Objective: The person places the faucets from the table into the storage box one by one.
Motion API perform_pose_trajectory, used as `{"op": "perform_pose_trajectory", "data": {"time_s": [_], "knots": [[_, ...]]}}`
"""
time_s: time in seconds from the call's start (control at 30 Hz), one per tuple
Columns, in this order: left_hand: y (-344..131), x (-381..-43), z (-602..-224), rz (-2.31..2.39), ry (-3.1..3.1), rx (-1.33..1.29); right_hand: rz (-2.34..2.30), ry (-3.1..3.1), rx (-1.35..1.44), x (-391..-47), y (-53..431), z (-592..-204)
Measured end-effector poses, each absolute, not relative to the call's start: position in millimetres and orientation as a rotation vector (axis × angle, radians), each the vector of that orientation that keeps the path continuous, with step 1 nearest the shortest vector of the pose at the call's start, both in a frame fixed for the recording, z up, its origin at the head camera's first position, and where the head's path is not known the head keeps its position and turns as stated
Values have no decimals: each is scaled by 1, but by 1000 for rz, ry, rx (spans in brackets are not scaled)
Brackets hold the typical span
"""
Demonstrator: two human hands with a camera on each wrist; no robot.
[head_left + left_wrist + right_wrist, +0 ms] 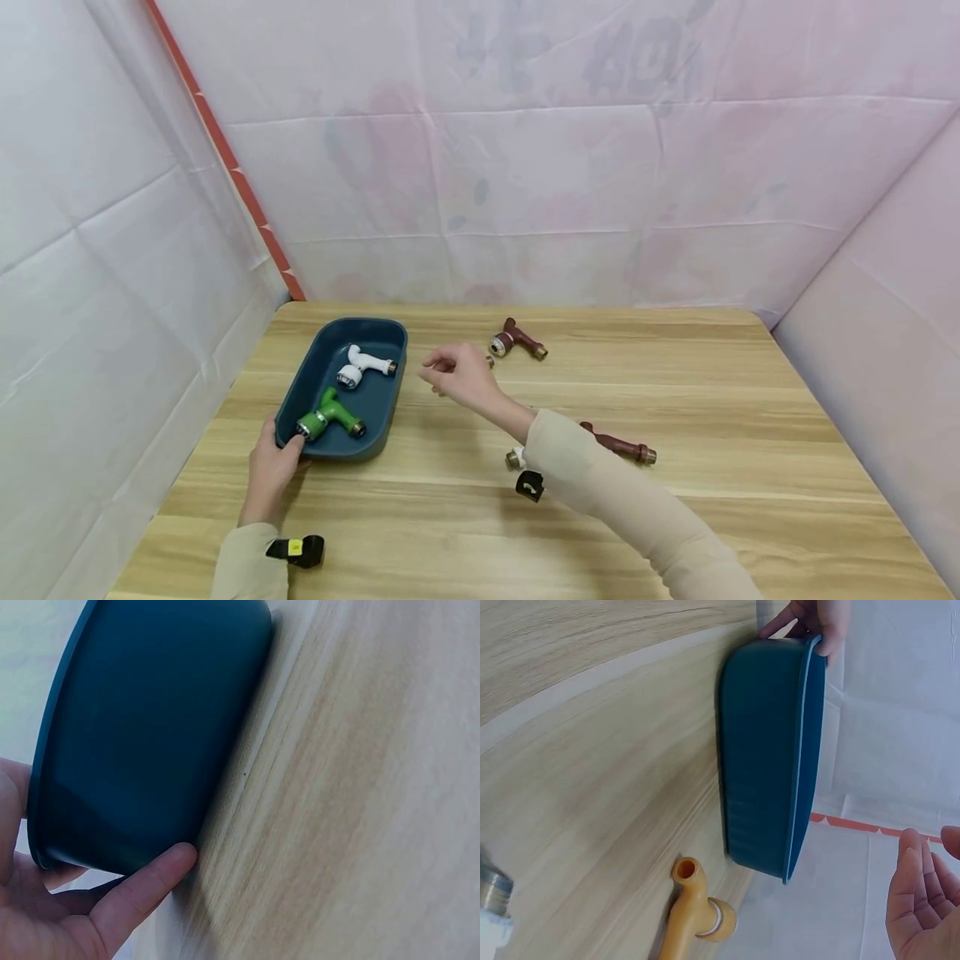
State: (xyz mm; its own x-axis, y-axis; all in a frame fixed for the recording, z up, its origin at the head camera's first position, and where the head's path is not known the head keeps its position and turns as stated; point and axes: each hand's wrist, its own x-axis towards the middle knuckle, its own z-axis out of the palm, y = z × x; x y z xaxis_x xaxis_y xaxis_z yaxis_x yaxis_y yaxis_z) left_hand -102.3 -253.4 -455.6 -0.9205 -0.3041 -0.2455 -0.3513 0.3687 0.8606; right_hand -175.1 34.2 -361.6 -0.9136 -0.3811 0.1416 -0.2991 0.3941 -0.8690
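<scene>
At the near left corner of a dark blue plastic bin (378, 433), my left hand (272, 467) grips the rim. Its thumb lies over the rim and its fingers are against the outside wall. Inside the bin lie a white tap (367, 362) and a green tap (337, 410), apart from each other. My right hand (467, 379) hovers right of the bin with fingers loosely bent, holding nothing. An orange tap (686, 915) lies on the table below this hand, mostly hidden by it in the head view.
A dark red tap (517, 337) lies behind the right hand. Another dark red tap (626, 447) and a white tap (514, 457) are partly covered by the right forearm. Fabric walls enclose the wooden table (712, 375) at the back and sides.
</scene>
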Motion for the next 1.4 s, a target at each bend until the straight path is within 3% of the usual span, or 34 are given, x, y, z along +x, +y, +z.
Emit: {"op": "perform_pose_trajectory", "data": {"time_s": [0.97, 1.4], "knots": [[-253, -99, -455, 1597, 2601, -585, -1499, 2698, -697, -161, 87, -366], [-253, -97, -457, 1601, 2609, -569, -1551, 2651, -603, -153, 126, -371]]}}
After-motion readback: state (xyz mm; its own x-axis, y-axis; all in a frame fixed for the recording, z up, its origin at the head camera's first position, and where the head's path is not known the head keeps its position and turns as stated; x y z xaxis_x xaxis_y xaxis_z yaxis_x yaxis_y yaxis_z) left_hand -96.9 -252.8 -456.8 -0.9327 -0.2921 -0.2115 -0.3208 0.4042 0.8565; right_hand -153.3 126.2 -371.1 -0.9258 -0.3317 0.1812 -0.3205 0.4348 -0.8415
